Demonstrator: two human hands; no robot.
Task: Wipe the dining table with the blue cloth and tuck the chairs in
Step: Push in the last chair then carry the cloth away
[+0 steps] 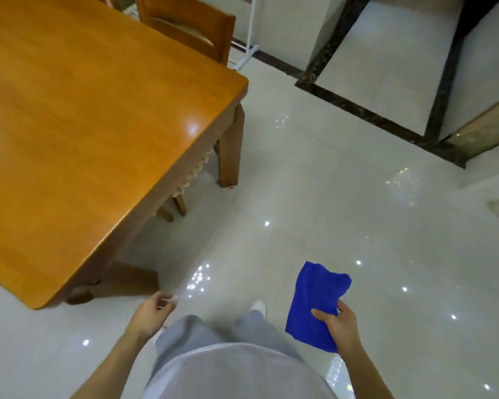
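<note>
1. Here, we see the right hand (339, 323) grasping the blue cloth (314, 303), thumb on top and fingers curled under its right edge. The cloth hangs in the air above the floor, well apart from the table.
2. The left hand (152, 313) holds nothing. We find its fingers loosely curled, near the table's closest corner but not touching it.
3. The wooden dining table (84, 125) fills the upper left, its glossy top catching a patch of light near the right edge.
4. At the far side we make out a wooden chair (190, 27), its back standing just beside the table's edge.
5. Under the table's right edge we see chair legs (173, 208) and a pale fringe, sitting beneath the top.
6. Below us are grey trousers (190, 332) and a white shoe (258, 306) on shiny white floor tiles (329, 197), which are crossed by a dark border strip (372, 110).
</note>
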